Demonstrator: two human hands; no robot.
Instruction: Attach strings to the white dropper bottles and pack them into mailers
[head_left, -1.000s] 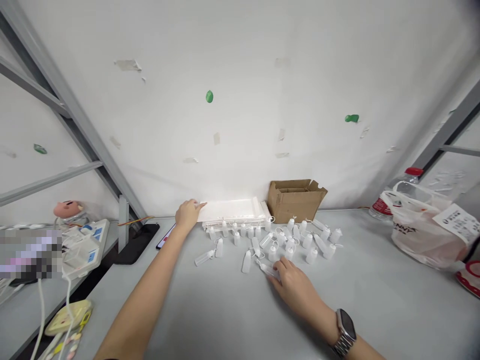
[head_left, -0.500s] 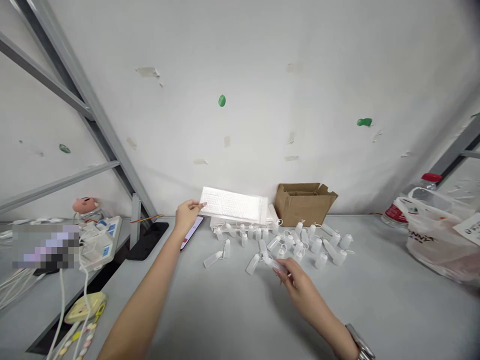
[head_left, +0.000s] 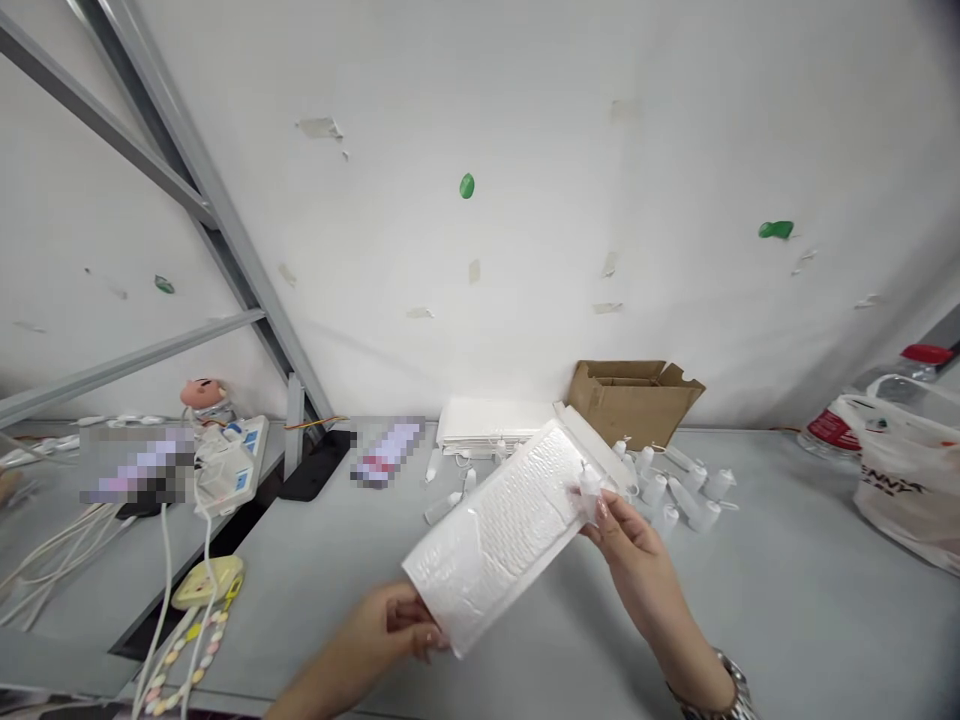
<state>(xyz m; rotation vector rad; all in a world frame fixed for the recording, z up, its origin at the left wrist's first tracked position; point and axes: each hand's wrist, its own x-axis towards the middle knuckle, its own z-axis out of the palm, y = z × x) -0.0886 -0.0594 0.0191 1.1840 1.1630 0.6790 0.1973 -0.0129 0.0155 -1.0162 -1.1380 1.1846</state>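
Observation:
A white bubble mailer [head_left: 499,535] is held tilted above the grey table. My left hand [head_left: 401,625] grips its lower left end, thumb on top. My right hand [head_left: 619,525] pinches a small translucent squeeze bottle [head_left: 589,482] at the mailer's upper right end, in front of its surface. Several similar bottles [head_left: 667,490] stand and lie on the table to the right. A few others [head_left: 454,500] are behind the mailer on the left. More white mailers [head_left: 487,415] lie stacked by the wall.
An open cardboard box [head_left: 637,405] stands against the wall. On the right are a plastic bag [head_left: 907,480] and a red-capped bottle [head_left: 832,428]. To the left lie a blurred phone [head_left: 388,452], a black object [head_left: 319,465], a power strip [head_left: 244,465] and cables [head_left: 165,560].
My left hand has brought the mailer from the stack towards me, turning it. My right hand has lifted a bottle to the mailer. The view has shifted slightly.

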